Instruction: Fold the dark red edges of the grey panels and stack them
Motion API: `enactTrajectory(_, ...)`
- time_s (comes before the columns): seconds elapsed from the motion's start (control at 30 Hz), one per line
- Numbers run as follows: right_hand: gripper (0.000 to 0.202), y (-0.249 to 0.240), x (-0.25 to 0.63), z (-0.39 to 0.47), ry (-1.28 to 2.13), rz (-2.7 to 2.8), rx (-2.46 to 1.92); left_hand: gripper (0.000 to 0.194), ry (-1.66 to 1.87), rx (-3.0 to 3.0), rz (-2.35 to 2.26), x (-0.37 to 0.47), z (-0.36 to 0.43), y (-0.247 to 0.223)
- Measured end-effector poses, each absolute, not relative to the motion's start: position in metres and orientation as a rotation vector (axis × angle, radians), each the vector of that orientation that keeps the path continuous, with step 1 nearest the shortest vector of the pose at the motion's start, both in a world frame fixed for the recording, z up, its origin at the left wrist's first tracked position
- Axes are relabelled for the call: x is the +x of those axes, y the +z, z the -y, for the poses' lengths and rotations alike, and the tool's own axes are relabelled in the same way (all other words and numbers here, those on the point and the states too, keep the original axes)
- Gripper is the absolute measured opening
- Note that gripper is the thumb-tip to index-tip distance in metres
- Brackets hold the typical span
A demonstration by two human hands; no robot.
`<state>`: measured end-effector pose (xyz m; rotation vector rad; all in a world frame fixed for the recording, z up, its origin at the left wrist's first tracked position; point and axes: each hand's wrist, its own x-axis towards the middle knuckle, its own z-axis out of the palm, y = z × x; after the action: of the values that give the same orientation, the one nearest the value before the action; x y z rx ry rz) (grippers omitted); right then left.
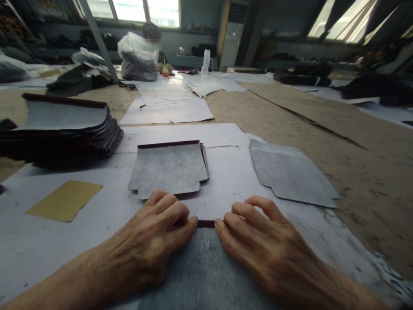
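The head view shows a grey piece with a maroon edge (206, 267) at the bottom centre of the frame, lying on white paper (226, 168) over the brown tabletop (226, 107). The left hand (159, 237) and right hand (258, 239) touch its top edge from either side, fingers bent and thumbs on the maroon strip, a narrow stretch of it showing between the thumb tips; I cannot tell whether either hand pinches it from beneath.

Just above the left hand, a small pile of similar pieces (171, 168) lies near centre; a single grey piece (290, 174) is right of centre. A tall stack (64, 118) fills the left, above a yellowish card (66, 200).

In the upper left, a clear plastic bag (138, 64) stands bulging, dark material filling its lower part. Beside it, a small bottle (165, 71) with a green nozzle holds something orange. A pale bottle (205, 61) stands at upper centre, contents unclear. A person (151, 31) sits behind the bag.
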<state>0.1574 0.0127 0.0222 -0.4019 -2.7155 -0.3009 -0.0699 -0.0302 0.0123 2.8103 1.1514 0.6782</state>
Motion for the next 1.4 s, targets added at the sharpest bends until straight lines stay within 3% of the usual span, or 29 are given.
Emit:
enactTrajectory(0.47,0.031,0.018,0.124,-0.001,-0.144,2.680,-0.511,0.023,0.647,2.862,-1.143,-0.069,0.030,0.013)
enactTrajectory(0.7,0.028,0.011,0.126,0.001,-0.153,2.676,-0.477,0.047,0.904,2.655,-1.348,-0.081,0.035,0.009)
enactTrajectory(1.23,0.036,0.011,0.123,-0.001,-0.161,2.652,-0.410,0.033,0.741,2.847,-1.264,-0.095,0.046,0.008)
enactTrajectory(1.4,0.038,0.020,0.116,0.003,-0.371,2.692,-0.423,0.029,0.803,2.866,-1.223,-0.095,0.043,0.007)
